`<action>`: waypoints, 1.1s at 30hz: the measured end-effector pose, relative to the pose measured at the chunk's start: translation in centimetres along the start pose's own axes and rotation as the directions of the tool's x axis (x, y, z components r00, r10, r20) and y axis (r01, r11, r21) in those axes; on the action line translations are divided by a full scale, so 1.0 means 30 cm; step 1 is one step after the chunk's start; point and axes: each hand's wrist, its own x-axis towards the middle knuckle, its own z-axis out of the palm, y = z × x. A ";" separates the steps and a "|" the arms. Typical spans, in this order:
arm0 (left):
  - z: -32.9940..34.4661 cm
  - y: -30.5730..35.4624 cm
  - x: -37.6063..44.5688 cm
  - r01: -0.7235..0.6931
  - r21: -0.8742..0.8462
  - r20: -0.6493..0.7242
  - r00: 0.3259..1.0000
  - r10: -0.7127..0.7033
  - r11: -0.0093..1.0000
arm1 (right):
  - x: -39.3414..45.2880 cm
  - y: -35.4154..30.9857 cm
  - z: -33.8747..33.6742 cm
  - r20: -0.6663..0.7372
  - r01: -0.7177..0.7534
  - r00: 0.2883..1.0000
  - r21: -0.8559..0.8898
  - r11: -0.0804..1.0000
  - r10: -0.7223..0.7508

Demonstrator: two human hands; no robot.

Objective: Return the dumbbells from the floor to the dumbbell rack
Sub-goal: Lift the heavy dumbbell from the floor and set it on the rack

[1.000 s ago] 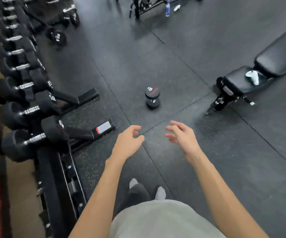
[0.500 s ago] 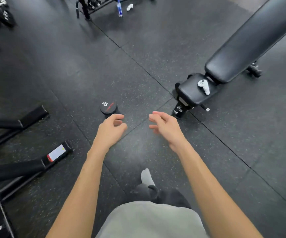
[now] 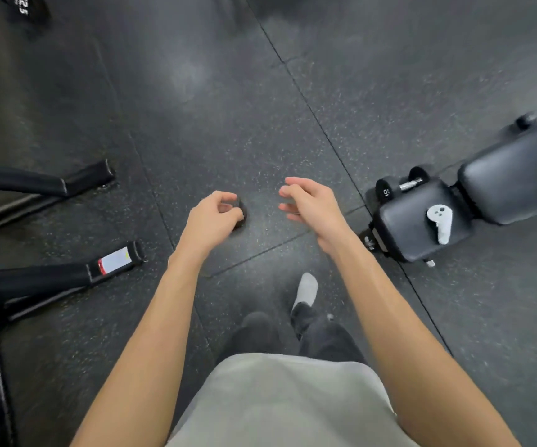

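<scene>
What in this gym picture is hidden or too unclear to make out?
- Head view: the floor dumbbell is almost wholly covered by the left hand; touching or not, I cannot tell.
- A second dumbbell is partly hidden behind the bench seat.
- The dumbbell rack is cut off by the left edge.
- The top of the frame is motion-blurred.

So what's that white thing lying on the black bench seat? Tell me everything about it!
The white thing looks like a handheld game controller made of smooth plastic. It has a rounded head with a few small dark dots that look like buttons, and a handle that narrows downward. It lies flat on the seat pad of the bench, near the pad's right side, with the head toward the top of the view. Only the pad touches it; neither hand is near it. It is a little blurred, so finer detail cannot be told.
</scene>
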 end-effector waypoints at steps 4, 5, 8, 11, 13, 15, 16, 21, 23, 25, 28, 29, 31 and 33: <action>-0.025 0.057 0.153 0.087 -0.072 -0.067 0.994 -0.092 0.994 | 0.200 -0.113 0.027 0.095 -0.036 0.995 -0.083 0.996 0.044; -0.034 0.067 0.185 0.107 -0.101 -0.083 0.990 -0.115 0.989 | 0.243 -0.138 0.038 0.115 -0.046 0.992 -0.109 0.993 0.058; -0.061 0.084 0.295 0.115 -0.210 -0.193 0.969 -0.156 0.971 | 0.393 -0.204 0.088 0.162 -0.074 0.982 -0.166 0.983 0.101; -0.104 0.085 0.432 0.113 -0.347 -0.322 0.918 -0.231 0.931 | 0.573 -0.258 0.189 0.185 -0.090 0.973 -0.251 0.964 0.139; -0.131 0.080 0.527 0.153 -0.392 -0.308 0.907 -0.286 0.907 | 0.676 -0.291 0.273 0.182 -0.113 0.968 -0.299 0.948 0.172; -0.155 0.064 0.627 0.183 -0.427 -0.286 0.902 -0.325 0.885 | 0.777 -0.319 0.378 0.214 -0.122 0.955 -0.343 0.931 0.204; -0.165 0.049 0.679 0.197 -0.445 -0.278 0.897 -0.344 0.873 | 0.825 -0.325 0.428 0.233 -0.126 0.946 -0.371 0.920 0.224; -0.159 -0.139 0.961 0.287 -0.534 -0.293 0.819 -0.493 0.795 | 1.136 -0.252 0.662 0.354 -0.055 0.885 -0.568 0.822 0.304; -0.114 -0.256 1.086 0.341 -0.571 -0.276 0.777 -0.566 0.747 | 1.285 -0.172 0.741 0.369 -0.044 0.861 -0.633 0.773 0.350; -0.067 -0.360 1.190 0.381 -0.616 -0.260 0.728 -0.635 0.689 | 1.417 -0.085 0.813 0.379 -0.034 0.838 -0.683 0.729 0.394; -0.007 -0.491 1.317 0.388 -0.711 -0.249 0.641 -0.726 0.587 | 1.590 0.046 0.899 0.370 -0.032 0.802 -0.757 0.652 0.469; 0.014 -0.534 1.357 0.381 -0.739 -0.243 0.618 -0.748 0.556 | 1.642 0.083 0.921 0.367 -0.022 0.797 -0.777 0.629 0.480; 0.062 -0.625 1.437 0.385 -0.770 -0.224 0.584 -0.780 0.509 | 1.743 0.165 0.960 0.369 0.006 0.792 -0.801 0.599 0.486; 0.113 -0.718 1.519 0.403 -0.790 -0.191 0.554 -0.811 0.461 | 1.834 0.252 0.989 0.365 0.025 0.796 -0.817 0.577 0.483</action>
